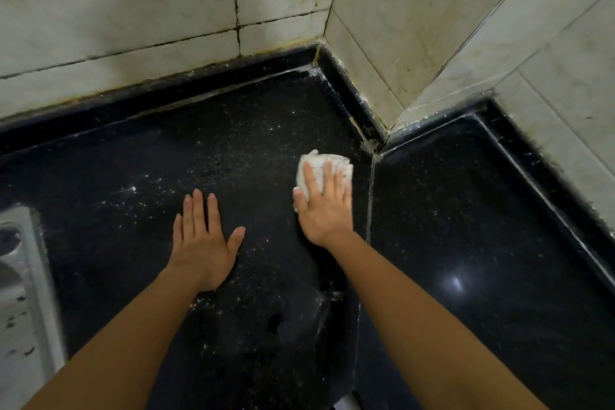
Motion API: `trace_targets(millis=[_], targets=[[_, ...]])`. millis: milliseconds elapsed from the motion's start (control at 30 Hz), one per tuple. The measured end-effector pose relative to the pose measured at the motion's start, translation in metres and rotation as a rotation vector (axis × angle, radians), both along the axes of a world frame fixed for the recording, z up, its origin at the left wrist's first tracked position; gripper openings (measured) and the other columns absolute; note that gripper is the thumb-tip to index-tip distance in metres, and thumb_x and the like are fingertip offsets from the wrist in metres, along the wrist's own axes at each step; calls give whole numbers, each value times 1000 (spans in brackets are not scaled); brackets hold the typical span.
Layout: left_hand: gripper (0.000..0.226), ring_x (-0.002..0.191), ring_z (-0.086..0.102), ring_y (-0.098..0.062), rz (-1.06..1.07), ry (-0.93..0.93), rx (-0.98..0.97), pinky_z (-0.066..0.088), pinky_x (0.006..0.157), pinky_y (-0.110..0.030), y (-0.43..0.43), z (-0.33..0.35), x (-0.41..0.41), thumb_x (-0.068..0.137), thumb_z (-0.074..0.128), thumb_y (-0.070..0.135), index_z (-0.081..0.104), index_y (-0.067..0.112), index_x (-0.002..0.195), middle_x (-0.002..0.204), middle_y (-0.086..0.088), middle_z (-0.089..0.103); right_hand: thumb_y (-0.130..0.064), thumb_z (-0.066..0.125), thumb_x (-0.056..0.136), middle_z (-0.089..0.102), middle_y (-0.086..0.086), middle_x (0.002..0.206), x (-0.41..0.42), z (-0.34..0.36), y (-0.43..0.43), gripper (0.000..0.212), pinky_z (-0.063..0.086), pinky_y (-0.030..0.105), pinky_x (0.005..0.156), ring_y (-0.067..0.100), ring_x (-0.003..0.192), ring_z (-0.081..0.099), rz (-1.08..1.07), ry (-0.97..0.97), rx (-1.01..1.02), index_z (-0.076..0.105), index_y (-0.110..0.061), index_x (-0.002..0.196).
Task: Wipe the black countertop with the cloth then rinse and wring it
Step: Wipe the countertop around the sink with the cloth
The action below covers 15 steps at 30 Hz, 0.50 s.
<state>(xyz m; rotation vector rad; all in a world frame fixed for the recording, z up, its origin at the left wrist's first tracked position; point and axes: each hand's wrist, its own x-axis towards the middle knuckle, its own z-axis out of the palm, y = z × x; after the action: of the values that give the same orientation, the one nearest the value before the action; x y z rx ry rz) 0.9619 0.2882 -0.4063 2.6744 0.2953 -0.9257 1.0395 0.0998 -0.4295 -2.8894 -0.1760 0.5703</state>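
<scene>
Cloth [324, 173], white and bunched into a small wad, pressed onto the black countertop [233, 150] under the right hand [324, 206]. Fingers [332, 176] of that hand straight and close together across the top of the wad, thumb along its near left edge, palm down behind it; no curl round it, no pinch. Far edge of the wad poking out beyond the fingertips.

Left hand [203, 240] flat on the bare stone, palm down, well apart from the cloth and nearer the body than the right hand. Four fingers straight and together, thumb splayed out toward the right hand, holding nothing.

Pale specks [139, 196] scattered over the stone beyond and to the left of the left hand, thinner between the two hands. Pale seam [370, 196] in the stone just to the right of the right hand, running away from the body toward the foot of a projecting tiled pillar [416, 27].

Beyond both hands, a low black upstand [199, 76] along the foot of the tiled wall [133, 10], grout lines dark with grime. Edge of a steel sink [23, 276] far to the left of the left hand, only partly in frame. Bright glint of light [457, 283] on the stone to the right of the right forearm. Both forearms bare, reaching in from the near edge.
</scene>
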Motion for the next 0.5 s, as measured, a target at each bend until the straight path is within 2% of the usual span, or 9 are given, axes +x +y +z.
trace_targets(millis=[200, 267, 333, 400, 500], targets=[[75, 135, -37, -23, 10, 5, 10, -16, 114, -40, -1, 2, 0, 94, 7, 59, -36, 13, 134, 134, -6, -48, -52, 19, 100, -11, 4, 160, -37, 2, -26, 55, -17, 35, 116, 23, 146, -19, 553, -42, 21, -2, -41, 150], [74, 135, -37, -23, 10, -1, 2, -17, 114, -39, -1, 2, -1, 94, 7, 59, -37, 13, 133, 135, -7, -47, -59, 14, 96, -7, -1, 159, -39, 0, -55, 57, -13, 34, 117, 19, 146, -17, 660, -56, 23, 1, -42, 149], [74, 134, -38, -23, 9, -11, -9, -18, 114, -39, 0, 1, -2, 94, 6, 58, -37, 13, 133, 138, -8, -47, -66, 1, 91, -1, 0, 161, -31, -1, -78, 63, -10, 34, 118, 18, 145, -16, 582, -77, -10, 4, -41, 148], [75, 133, -40, -22, 11, -19, -14, -19, 113, -39, 1, -1, -3, 94, 6, 58, -36, 12, 136, 140, -9, -46, -71, -9, 86, 1, 5, 162, -16, -3, -89, 71, -8, 37, 119, 22, 147, -14, 389, -98, -52, 0, -39, 148], [75, 132, -40, -22, 17, -26, -11, -20, 112, -38, 1, -3, -3, 94, 5, 58, -36, 12, 137, 141, -10, -46, -63, 0, 92, -14, 8, 160, 13, -4, -79, 65, -15, 36, 117, 25, 145, -20, 154, -75, -90, -13, -33, 148]])
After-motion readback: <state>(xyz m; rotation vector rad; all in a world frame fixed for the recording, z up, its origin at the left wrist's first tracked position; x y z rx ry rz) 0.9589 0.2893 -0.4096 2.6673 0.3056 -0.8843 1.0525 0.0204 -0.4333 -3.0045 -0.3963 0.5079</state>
